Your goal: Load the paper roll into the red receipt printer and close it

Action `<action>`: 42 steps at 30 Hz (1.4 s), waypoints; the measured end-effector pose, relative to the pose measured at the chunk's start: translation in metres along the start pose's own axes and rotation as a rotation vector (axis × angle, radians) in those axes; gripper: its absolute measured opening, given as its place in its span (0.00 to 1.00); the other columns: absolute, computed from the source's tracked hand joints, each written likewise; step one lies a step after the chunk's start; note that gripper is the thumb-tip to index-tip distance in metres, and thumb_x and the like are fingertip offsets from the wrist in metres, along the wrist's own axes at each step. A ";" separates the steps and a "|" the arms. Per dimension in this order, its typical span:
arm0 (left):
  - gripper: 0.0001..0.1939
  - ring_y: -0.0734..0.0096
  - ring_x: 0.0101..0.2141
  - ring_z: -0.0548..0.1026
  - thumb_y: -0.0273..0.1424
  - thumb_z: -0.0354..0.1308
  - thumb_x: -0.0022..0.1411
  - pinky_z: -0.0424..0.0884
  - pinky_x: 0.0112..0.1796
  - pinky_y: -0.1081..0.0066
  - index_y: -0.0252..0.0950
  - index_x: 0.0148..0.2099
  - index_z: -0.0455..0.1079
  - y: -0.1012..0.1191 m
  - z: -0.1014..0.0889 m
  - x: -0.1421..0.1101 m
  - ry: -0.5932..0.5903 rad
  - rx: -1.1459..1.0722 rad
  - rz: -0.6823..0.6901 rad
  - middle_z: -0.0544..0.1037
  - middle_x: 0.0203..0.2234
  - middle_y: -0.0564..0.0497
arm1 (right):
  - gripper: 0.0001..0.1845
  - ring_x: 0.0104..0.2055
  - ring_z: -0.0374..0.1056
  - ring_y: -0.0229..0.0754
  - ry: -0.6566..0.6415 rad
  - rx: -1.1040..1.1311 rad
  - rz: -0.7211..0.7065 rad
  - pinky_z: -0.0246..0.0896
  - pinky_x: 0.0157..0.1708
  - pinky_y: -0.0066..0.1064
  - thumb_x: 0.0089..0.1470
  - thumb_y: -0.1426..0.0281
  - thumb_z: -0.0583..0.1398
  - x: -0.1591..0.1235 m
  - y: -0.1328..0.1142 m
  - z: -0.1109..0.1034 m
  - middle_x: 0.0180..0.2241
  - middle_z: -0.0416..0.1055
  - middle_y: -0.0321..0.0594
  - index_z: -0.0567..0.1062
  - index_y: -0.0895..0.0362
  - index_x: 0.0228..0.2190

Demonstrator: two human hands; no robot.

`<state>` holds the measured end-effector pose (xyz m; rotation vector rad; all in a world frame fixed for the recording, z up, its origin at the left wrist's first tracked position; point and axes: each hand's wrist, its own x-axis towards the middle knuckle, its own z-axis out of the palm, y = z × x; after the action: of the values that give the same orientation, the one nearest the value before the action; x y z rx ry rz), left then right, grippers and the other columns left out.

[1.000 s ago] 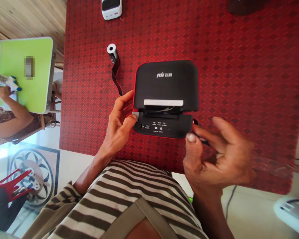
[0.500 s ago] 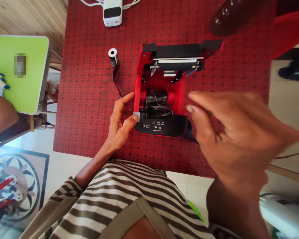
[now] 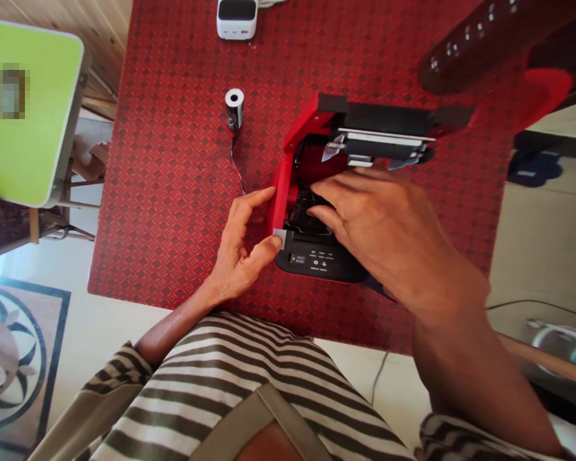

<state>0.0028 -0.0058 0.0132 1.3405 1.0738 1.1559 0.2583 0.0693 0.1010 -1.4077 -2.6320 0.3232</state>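
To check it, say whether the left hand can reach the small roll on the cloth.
Probably yes: the left hand is at the printer's front corner; the small roll lies past its fingers on the red cloth, only its thin dark strip between.

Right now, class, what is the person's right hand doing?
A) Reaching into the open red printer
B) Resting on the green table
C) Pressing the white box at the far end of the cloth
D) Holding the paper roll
A: the right hand is over the open compartment of the red printer, its fingers reaching inside, while the paper roll stands apart on the cloth.
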 end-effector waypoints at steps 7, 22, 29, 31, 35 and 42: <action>0.36 0.36 0.75 0.81 0.62 0.70 0.86 0.79 0.76 0.36 0.54 0.85 0.76 0.000 0.001 0.000 -0.002 -0.009 0.015 0.81 0.77 0.41 | 0.11 0.62 0.88 0.66 -0.097 -0.065 0.064 0.82 0.60 0.52 0.77 0.75 0.67 0.015 -0.008 0.002 0.55 0.91 0.53 0.86 0.52 0.56; 0.36 0.36 0.74 0.81 0.62 0.70 0.85 0.80 0.75 0.36 0.55 0.84 0.76 0.002 0.001 0.001 -0.005 -0.006 0.008 0.82 0.77 0.42 | 0.13 0.51 0.87 0.64 -0.032 -0.068 0.023 0.81 0.51 0.51 0.75 0.71 0.62 0.018 -0.006 0.009 0.50 0.91 0.53 0.85 0.51 0.54; 0.38 0.35 0.73 0.82 0.64 0.71 0.83 0.82 0.74 0.36 0.55 0.83 0.77 0.002 0.002 0.001 0.013 -0.003 -0.008 0.83 0.76 0.41 | 0.09 0.48 0.87 0.63 0.101 -0.027 0.049 0.81 0.47 0.50 0.77 0.70 0.64 0.016 -0.012 0.009 0.47 0.91 0.51 0.86 0.49 0.51; 0.38 0.35 0.74 0.82 0.64 0.71 0.84 0.82 0.73 0.36 0.55 0.84 0.76 0.003 0.001 0.002 0.008 0.000 -0.014 0.83 0.76 0.41 | 0.09 0.49 0.88 0.64 0.072 -0.019 0.029 0.81 0.48 0.51 0.77 0.71 0.64 0.012 -0.019 0.000 0.47 0.91 0.52 0.85 0.49 0.51; 0.38 0.35 0.74 0.82 0.63 0.70 0.84 0.83 0.73 0.36 0.54 0.84 0.76 0.004 -0.001 0.002 -0.002 0.015 -0.019 0.83 0.76 0.41 | 0.07 0.51 0.89 0.67 0.141 -0.051 0.021 0.83 0.49 0.53 0.76 0.72 0.67 -0.007 -0.031 -0.022 0.45 0.91 0.51 0.87 0.50 0.49; 0.36 0.35 0.75 0.81 0.61 0.70 0.86 0.82 0.73 0.35 0.56 0.85 0.75 -0.005 -0.003 0.000 0.008 0.019 0.009 0.83 0.78 0.42 | 0.11 0.36 0.85 0.58 0.551 0.254 0.332 0.77 0.34 0.52 0.72 0.63 0.74 -0.058 0.008 -0.030 0.43 0.92 0.44 0.93 0.43 0.54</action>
<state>-0.0005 -0.0050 0.0087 1.3575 1.0879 1.1610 0.3027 0.0291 0.1265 -1.5672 -1.8574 0.2474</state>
